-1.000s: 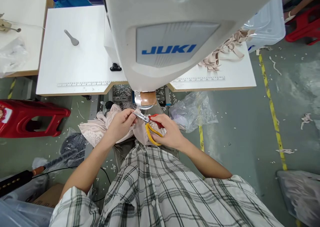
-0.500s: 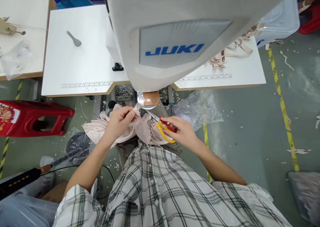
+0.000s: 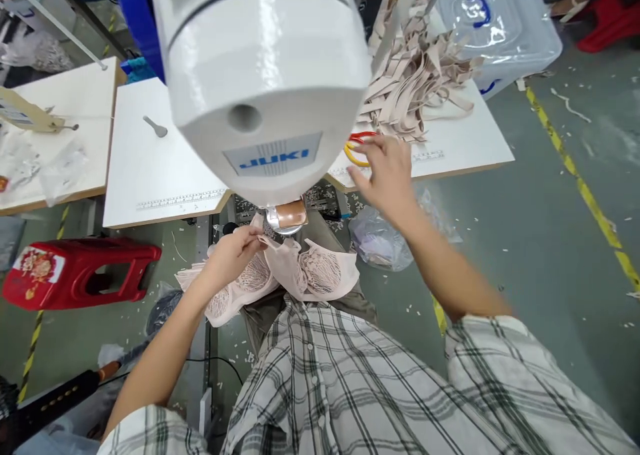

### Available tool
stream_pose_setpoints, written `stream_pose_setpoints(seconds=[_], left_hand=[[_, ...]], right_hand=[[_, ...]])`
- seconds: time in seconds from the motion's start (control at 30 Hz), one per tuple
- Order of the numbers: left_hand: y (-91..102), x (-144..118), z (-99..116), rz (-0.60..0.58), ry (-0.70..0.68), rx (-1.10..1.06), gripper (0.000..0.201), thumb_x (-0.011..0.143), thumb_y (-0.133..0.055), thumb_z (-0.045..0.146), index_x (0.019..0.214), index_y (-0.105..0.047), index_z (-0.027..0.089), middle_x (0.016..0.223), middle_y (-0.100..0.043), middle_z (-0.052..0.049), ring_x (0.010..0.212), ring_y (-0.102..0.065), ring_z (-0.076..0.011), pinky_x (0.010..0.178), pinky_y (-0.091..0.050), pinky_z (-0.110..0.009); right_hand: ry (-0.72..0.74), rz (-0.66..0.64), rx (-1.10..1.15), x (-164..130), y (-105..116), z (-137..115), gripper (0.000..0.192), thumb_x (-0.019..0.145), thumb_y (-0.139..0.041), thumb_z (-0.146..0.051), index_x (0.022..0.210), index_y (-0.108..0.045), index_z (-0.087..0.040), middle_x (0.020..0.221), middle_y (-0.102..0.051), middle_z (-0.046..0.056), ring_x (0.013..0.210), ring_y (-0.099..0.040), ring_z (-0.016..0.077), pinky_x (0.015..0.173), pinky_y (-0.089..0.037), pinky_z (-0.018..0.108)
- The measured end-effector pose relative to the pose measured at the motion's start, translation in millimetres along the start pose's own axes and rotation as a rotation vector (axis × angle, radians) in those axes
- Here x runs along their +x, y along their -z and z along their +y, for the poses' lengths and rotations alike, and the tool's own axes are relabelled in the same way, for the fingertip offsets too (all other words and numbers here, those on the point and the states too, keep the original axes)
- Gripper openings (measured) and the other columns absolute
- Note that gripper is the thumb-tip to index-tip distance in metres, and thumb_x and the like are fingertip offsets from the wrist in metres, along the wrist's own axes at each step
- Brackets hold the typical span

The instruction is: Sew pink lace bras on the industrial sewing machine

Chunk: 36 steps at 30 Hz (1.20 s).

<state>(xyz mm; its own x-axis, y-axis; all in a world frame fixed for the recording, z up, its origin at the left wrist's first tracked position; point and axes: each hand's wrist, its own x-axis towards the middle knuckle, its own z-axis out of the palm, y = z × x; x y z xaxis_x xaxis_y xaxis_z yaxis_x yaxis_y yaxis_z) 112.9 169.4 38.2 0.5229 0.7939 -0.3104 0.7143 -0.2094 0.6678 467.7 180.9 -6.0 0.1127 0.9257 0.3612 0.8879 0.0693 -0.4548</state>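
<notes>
Far left: red plastic stool (image 3: 80, 273) on the floor, a second white table (image 3: 75, 108) above it with clear plastic bags (image 3: 60, 168) on top.

Next over: white sewing table (image 3: 150, 175) with a printed ruler strip (image 3: 183, 199) along its front edge and a small grey lever-shaped piece (image 3: 156, 127) lying on it.

Left hand (image 3: 235, 255): fingers pinched shut on the upper edge of a pink lace bra (image 3: 295, 275), right below the machine's copper-coloured end piece (image 3: 289, 215). The bra drapes over the person's lap, both lace cups facing up, left side trailing down past the wrist.

Centre: white JUKI sewing machine head (image 3: 260, 81) fills the top of the view, blue part (image 3: 134, 21) behind it on its left.

Right of centre: scissors with red and yellow handles (image 3: 359, 149) lie on the right table (image 3: 465, 145), near the front edge. Right hand (image 3: 387, 171) is just over them, fingers spread and loose, fingertips at the handles; blurred, so cannot tell if it touches them. Not gripping anything visible.

Behind the scissors: heap of beige elastic straps (image 3: 415, 88), running up toward a clear plastic storage box (image 3: 500, 25) with a blue latch.

Below the table edge: crumpled clear plastic bag (image 3: 380, 241) on the floor. Far right: yellow floor line (image 3: 585, 188), scattered white scraps around it.
</notes>
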Motion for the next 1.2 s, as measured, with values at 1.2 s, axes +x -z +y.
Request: stream_pose_setpoints(seconds=[1.2], left_hand=[[-43.4, 18, 46, 0.579, -0.117, 0.421, 0.040, 0.102, -0.045, 0.042, 0.120, -0.077, 0.026, 0.061, -0.067, -0.004, 0.056, -0.054, -0.0157, 0.057, -0.025, -0.027]], right_hand=[[-0.001, -0.339, 0.628, 29, -8, -95, 0.011, 0.091, -0.058, -0.029, 0.094, -0.063, -0.020, 0.072, -0.061, 0.001, 0.087, -0.066, 0.0260, 0.092, -0.052, 0.044]])
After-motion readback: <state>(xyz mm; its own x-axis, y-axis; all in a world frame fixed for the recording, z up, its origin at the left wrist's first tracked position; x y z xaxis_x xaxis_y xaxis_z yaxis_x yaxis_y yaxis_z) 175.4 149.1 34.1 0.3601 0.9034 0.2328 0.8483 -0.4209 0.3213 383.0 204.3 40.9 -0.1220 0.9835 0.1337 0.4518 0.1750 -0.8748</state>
